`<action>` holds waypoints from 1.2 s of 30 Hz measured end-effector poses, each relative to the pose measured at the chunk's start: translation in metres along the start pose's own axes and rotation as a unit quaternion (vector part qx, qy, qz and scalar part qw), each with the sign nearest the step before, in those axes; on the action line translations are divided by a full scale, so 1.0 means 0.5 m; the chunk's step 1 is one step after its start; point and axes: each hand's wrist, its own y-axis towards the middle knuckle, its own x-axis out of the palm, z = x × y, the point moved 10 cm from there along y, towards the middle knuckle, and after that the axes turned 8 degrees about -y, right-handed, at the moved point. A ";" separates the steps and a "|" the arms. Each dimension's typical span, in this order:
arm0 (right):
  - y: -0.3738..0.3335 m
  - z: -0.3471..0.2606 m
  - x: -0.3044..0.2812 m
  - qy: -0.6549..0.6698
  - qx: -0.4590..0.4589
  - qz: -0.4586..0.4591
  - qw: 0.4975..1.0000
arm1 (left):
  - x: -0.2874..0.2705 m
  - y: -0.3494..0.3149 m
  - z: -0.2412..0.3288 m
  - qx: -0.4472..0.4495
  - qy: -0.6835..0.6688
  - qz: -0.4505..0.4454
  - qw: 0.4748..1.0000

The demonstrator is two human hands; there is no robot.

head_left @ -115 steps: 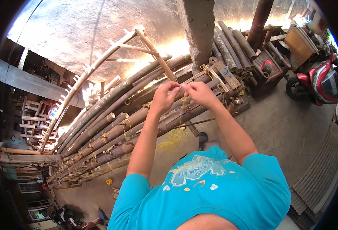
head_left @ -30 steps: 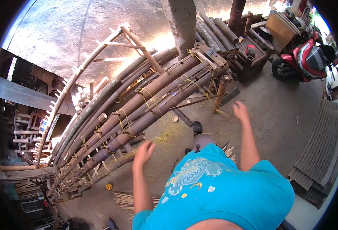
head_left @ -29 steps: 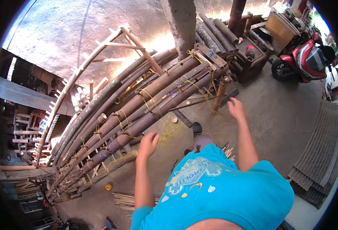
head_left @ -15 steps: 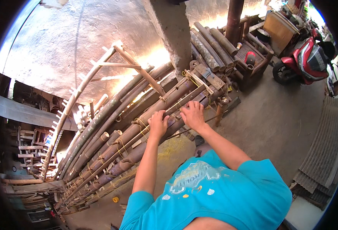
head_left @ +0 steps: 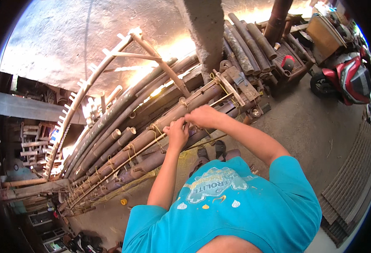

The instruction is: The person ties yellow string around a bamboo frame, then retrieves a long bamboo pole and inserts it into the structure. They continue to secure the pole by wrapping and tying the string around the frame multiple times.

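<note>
Overhead view of a person in a blue T-shirt (head_left: 223,202), leaning over a long rack of bamboo poles (head_left: 142,165) w/ 2 bare hands close together near its R end. The poles run from lower L to upper R; loops of yellow cord (head_left: 155,130) go round them at several spots.

L hand (head_left: 177,133): fingers bent, on or just above the poles; can't tell if it grips anything. R hand (head_left: 205,117): curled nearly into a fist, right beside the L fingertips; whatever it may hold is hidden, so can't tell.

Risks, as a judgement: w/ fingers this close, a slip of either hand could knock or pinch the other. If a strand is between them, uneven pull could snap it or leave it slack, & thin cord under tension could cut bare skin. The poles are round, so a loose loop could let 1 roll or shift, esp. under leaning weight. Rough bamboo edges could also splinter into unprotected fingers.

Below, sandals (head_left: 220,147) stand close to the rack, near a loose yellow tangle (head_left: 186,155) on the floor (head_left: 295,135); a foot caught there could cause a stumble.
</note>
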 end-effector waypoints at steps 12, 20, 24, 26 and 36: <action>0.025 0.086 -0.010 0.224 0.144 0.037 0.963 | 0.014 0.026 0.006 -0.070 -0.023 -0.051 0.996; 0.019 0.103 -0.005 0.393 0.168 0.125 0.896 | 0.014 0.030 -0.010 -0.123 -0.149 -0.060 0.979; -0.013 0.090 -0.054 0.269 0.157 0.164 0.936 | 0.024 0.027 -0.023 -0.152 -0.163 -0.084 0.971; -0.028 0.088 -0.062 0.161 0.156 0.174 0.959 | 0.023 0.031 -0.019 -0.144 -0.163 -0.081 0.973; -0.050 0.082 -0.002 0.115 0.263 0.134 0.948 | 0.044 0.031 -0.030 -0.123 -0.193 -0.107 0.968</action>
